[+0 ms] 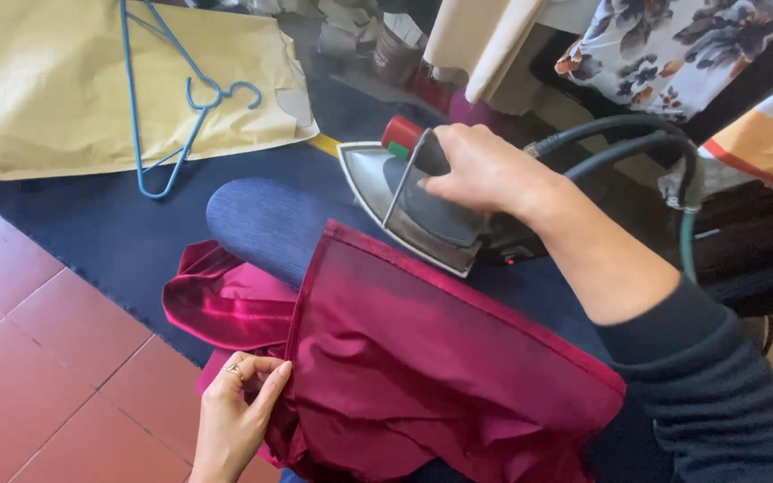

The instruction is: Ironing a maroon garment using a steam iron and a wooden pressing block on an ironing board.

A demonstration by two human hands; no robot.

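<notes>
Magenta satin garment (422, 358), blue hangers (167, 98), floral fabric (664, 45).

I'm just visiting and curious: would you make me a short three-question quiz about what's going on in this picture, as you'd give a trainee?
1. True or false: the right hand grips the handle of the iron.
2. Multiple choice: the left hand pinches the edge of
A. the yellow paper
B. the crimson satin cloth
C. the blue hangers
3. Short answer: what lies on the yellow paper at the top left?

Key
1. True; the iron rests by the cloth's hemmed edge, on the padded blue board.
2. B.
3. Blue wire hangers.
</notes>
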